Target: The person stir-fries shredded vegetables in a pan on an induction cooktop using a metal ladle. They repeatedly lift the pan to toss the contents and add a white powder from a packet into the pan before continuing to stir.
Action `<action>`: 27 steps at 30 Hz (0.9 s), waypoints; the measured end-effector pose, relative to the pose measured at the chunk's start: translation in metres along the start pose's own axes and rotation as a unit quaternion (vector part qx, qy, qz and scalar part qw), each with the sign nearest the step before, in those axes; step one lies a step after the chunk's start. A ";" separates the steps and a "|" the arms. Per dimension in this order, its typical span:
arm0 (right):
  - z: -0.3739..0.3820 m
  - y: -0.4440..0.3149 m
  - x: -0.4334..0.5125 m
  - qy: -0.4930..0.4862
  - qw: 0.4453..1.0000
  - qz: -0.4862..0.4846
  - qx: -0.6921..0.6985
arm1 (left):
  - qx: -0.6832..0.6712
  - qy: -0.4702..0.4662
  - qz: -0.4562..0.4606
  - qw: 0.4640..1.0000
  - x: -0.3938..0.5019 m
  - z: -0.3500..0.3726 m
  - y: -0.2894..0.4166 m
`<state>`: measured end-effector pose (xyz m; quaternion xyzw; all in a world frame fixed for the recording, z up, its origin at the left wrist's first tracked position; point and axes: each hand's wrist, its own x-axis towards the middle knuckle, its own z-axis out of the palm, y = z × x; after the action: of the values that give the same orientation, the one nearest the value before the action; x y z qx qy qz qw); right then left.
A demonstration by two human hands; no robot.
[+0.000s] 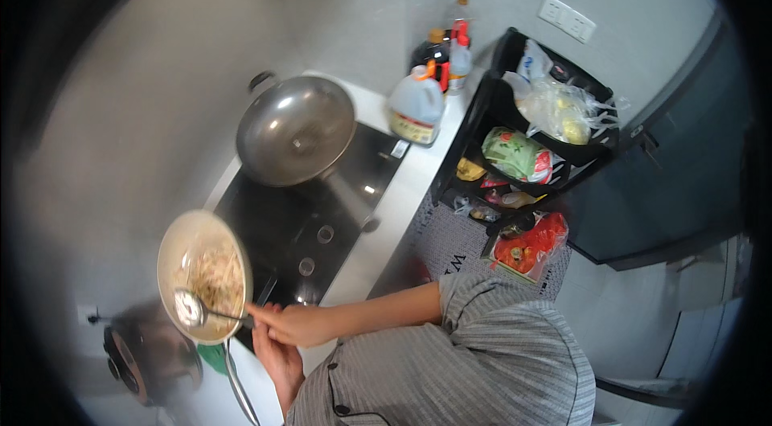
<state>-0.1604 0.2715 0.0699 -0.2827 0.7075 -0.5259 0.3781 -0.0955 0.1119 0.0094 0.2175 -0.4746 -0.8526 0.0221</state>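
Both hands meet at the dark handle of a metal ladle (190, 308). My right hand (304, 325) holds the handle end, its index finger stretched along it. My left hand (278, 359) is just below, touching or almost touching the right; whether it grips the handle too is hidden. The ladle's bowl is inside a cream-coloured pan (172, 257), over pale, shredded-looking food (217, 278) with darker bits. The pan sits at the left end of the black cooktop (286, 215). Its steel handle (240, 390) points towards me, left of my left hand.
An apparently empty steel wok (295, 130) stands on the far burner, handle towards the counter edge. Bottles and a large jug (416, 103) are in the corner. A black rack (482, 106) holds bagged food. A dark rounded appliance (151, 353) stands left of the pan.
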 end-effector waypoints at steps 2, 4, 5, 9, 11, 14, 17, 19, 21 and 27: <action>-0.035 0.007 -0.027 0.019 0.988 -0.074 -0.134 | -0.022 -0.055 0.029 0.998 0.011 0.010 -0.002; -0.082 0.030 -0.061 0.061 0.963 -0.148 -0.218 | -0.082 -0.065 0.045 0.994 0.033 0.004 -0.008; -0.117 0.026 -0.094 0.086 0.967 -0.132 -0.200 | -0.113 -0.014 0.057 0.992 0.036 0.001 -0.012; -0.252 0.115 -0.246 0.629 0.752 -0.082 -0.180 | -0.148 0.060 0.079 0.984 0.048 0.005 -0.005; -0.325 0.161 -0.324 0.784 0.619 -0.014 0.044 | -0.185 0.015 0.097 0.978 0.053 0.005 0.000; -0.420 0.257 -0.453 0.849 0.442 0.143 -0.252 | -0.282 -0.062 0.020 0.957 0.070 0.015 0.007; -0.459 0.253 -0.462 0.828 0.388 0.269 -0.304 | -0.248 -0.016 0.044 0.968 0.078 0.004 0.008; -0.476 0.254 -0.458 0.803 0.399 0.335 -0.289 | -0.229 0.022 0.047 0.972 0.079 0.002 0.007; -0.486 0.255 -0.451 0.759 0.427 0.395 -0.293 | -0.214 0.068 0.041 0.974 0.078 0.000 0.006; -0.503 0.252 -0.464 0.812 0.391 0.314 -0.297 | -0.290 0.081 -0.040 0.953 0.068 -0.015 -0.005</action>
<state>-0.3226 0.9804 0.0193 0.4262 0.8291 -0.1067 -0.3458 -0.1503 0.0866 -0.0255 0.2892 -0.1942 -0.9332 0.0882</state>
